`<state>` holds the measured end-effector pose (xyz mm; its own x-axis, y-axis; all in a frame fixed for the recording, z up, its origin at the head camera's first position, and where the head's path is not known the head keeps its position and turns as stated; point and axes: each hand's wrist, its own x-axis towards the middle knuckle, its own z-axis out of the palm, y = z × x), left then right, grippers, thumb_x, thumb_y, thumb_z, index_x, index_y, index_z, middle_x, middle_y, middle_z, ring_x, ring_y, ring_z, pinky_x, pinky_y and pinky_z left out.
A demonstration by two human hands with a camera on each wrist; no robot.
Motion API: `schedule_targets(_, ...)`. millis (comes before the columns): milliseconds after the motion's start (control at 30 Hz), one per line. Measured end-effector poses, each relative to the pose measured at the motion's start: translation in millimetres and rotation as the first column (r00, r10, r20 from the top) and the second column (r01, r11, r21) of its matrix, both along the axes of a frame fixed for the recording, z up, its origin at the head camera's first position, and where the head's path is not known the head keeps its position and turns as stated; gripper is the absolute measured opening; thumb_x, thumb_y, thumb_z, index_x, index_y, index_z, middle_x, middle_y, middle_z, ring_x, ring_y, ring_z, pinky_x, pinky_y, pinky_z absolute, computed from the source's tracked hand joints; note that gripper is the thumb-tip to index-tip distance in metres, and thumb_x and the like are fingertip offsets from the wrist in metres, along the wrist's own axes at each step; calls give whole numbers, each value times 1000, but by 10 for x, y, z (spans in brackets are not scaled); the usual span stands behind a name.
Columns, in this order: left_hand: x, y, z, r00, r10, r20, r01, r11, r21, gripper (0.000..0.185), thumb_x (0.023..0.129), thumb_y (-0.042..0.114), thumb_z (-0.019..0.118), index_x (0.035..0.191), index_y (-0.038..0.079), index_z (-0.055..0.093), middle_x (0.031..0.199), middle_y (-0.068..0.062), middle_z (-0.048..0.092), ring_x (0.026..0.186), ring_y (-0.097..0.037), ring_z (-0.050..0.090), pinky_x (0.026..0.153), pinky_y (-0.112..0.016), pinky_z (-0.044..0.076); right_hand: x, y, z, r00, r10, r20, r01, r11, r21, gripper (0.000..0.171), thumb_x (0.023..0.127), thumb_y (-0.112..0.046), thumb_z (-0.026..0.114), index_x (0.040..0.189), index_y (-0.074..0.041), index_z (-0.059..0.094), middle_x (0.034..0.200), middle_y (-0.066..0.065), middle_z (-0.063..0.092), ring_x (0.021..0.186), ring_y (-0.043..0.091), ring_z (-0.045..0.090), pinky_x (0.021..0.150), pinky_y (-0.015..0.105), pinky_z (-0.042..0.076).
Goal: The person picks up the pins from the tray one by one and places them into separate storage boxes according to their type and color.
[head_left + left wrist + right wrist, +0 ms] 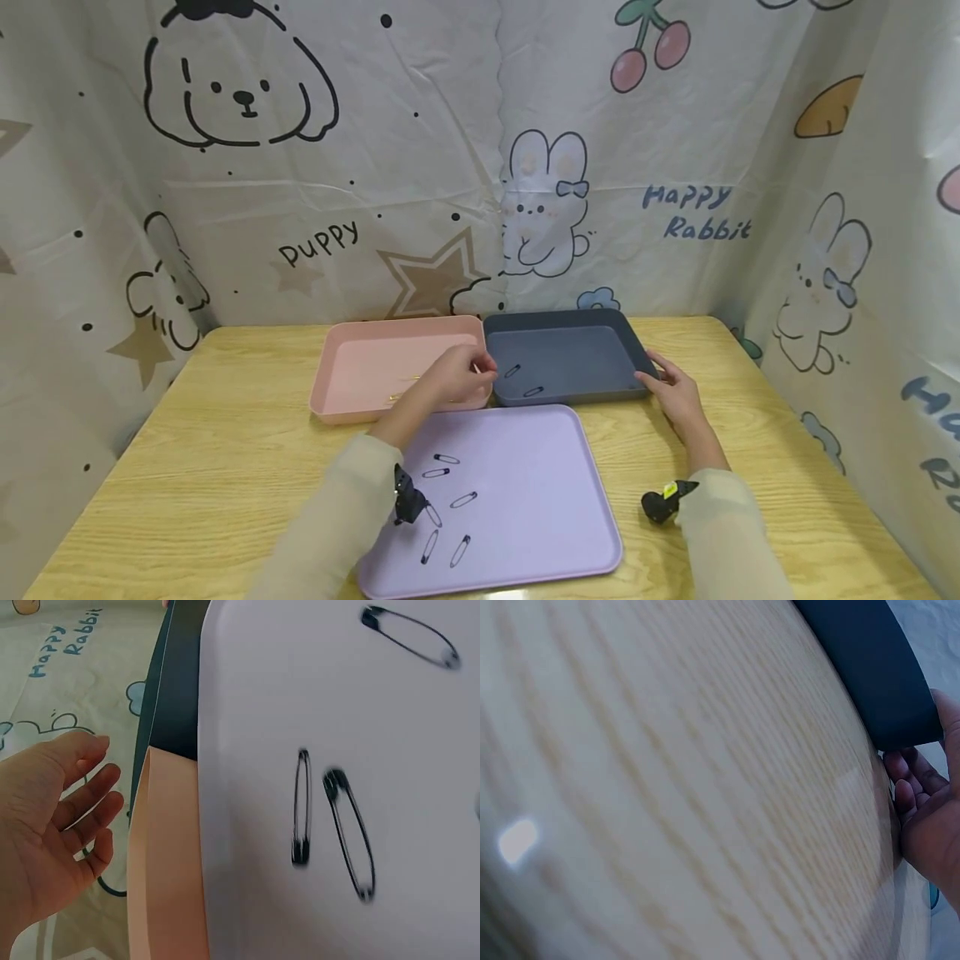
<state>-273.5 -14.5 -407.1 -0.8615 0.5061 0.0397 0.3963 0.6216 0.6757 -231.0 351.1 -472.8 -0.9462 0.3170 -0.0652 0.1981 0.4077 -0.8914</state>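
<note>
In the middle of the head view the left hand (457, 377) hovers over the seam between the pink tray (352, 375) and the dark grey tray (592, 329); its fingers hang loosely spread and seem to hold nothing, though the fingertips are too small there to be sure. The loose safety pins (448, 502) lie on the lilac tray (540, 483) below that hand, toward the lower middle of the frame, their long axes at mixed slants. The right hand (675, 392), fingers relaxed, rests against the grey tray's right corner, farther from those pins.
</note>
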Motion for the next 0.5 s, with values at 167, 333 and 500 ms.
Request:
schedule_targets(167, 76, -143, 6, 997, -42, -58, 40, 998, -40, 8, 85, 16, 65, 85, 9, 68, 81, -1, 63, 71, -11, 52, 65, -22, 43, -10, -22, -5, 1000, 5, 10, -5, 1000, 8, 66, 87, -40, 62, 144, -20, 37, 139, 15, 43, 113, 17, 41, 81, 17, 35)
schedule_targets(333, 155, -261, 9, 992, -90, -92, 81, 992, -96, 10, 85, 17, 66, 88, 9, 69, 84, -1, 65, 75, -12, 54, 70, -24, 46, 0, -23, 4, 1000, -5, 3, 5, 1000, 9, 66, 87, -41, 63, 144, -20, 38, 135, 15, 45, 108, 13, 41, 82, 19, 35)
schedule_targets(500, 249, -362, 25, 988, -122, -93, 107, 982, -158, 13, 85, 18, 66, 93, 9, 69, 89, -1, 66, 81, -15, 56, 75, -27, 47, 12, -16, 16, 1000, -8, 2, 8, 1000, 4, 66, 87, -41, 63, 144, -21, 38, 136, 14, 44, 105, 10, 41, 82, 18, 35)
